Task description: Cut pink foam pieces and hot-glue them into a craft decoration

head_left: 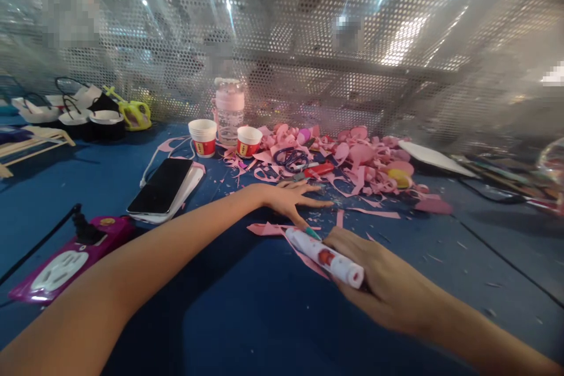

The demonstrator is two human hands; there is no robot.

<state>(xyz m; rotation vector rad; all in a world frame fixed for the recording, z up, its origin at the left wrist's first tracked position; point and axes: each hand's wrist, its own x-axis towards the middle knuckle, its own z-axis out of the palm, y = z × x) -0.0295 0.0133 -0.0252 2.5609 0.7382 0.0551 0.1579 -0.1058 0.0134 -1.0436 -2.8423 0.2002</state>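
Note:
My left hand (291, 200) lies on the blue table with its fingers spread. It holds nothing I can see, and a long teal nail shows at its thumb. In my right hand (388, 282) is a white tube with a reddish print (326, 257), fingers closed around it. One end of the tube comes close to my left thumb; whether they touch I cannot tell. Beneath and beside the tube run pink strips (264, 228). Just beyond my left fingers sits a red object (319, 170) with a grey end, its kind unclear.
A heap of pink scraps (361, 155) spreads across the back. Two paper cups (203, 138) and a clear bottle with a pink lid (230, 108) stand behind. On the left are a phone (162, 185) and a purple power strip (94, 247). A perforated metal screen (282, 29) rises behind.

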